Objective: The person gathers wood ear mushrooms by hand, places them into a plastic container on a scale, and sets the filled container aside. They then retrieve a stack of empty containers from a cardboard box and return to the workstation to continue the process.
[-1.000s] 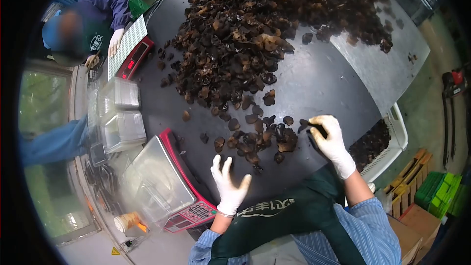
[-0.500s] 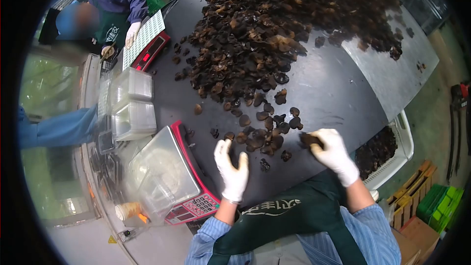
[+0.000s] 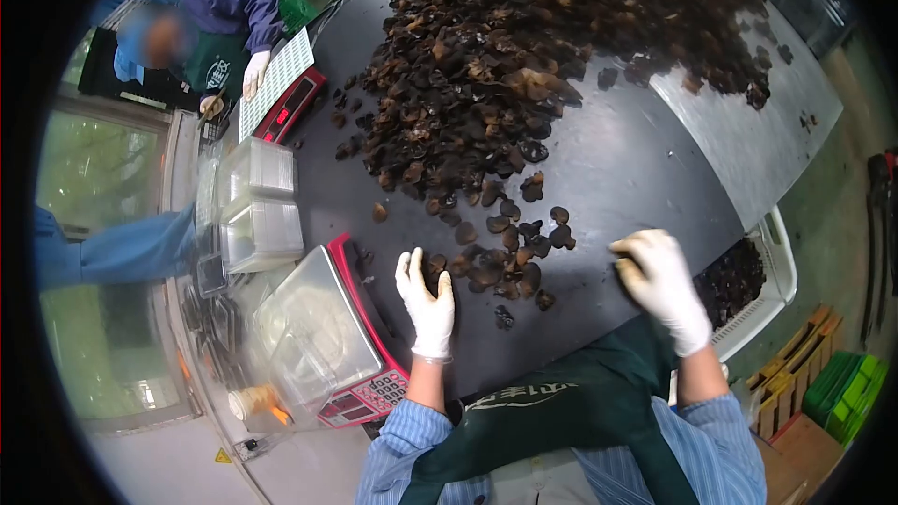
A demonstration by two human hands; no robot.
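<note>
My left hand (image 3: 427,309), in a white glove, is open beside the loose wood ear mushrooms (image 3: 486,266), thumb apart from the fingers. Its fingertips are close to a brown mushroom at the left edge of this small group. My right hand (image 3: 662,288), gloved too, hovers over the table's near right side with fingers loosely bent and apart; no mushroom shows in it. A large heap of dark wood ear mushrooms (image 3: 468,84) covers the far part of the black tabletop (image 3: 645,168).
At left stand a red-edged scale (image 3: 360,318) and stacked clear plastic boxes (image 3: 262,234). A white basket (image 3: 781,266) with mushrooms sits at the table's right edge. Across the table, a co-worker's gloved hand (image 3: 255,73) rests on a pale tray (image 3: 281,84) over another scale.
My right hand has moved up and right; the dark mushroom it held no longer shows in it. My left hand has shifted slightly left.
</note>
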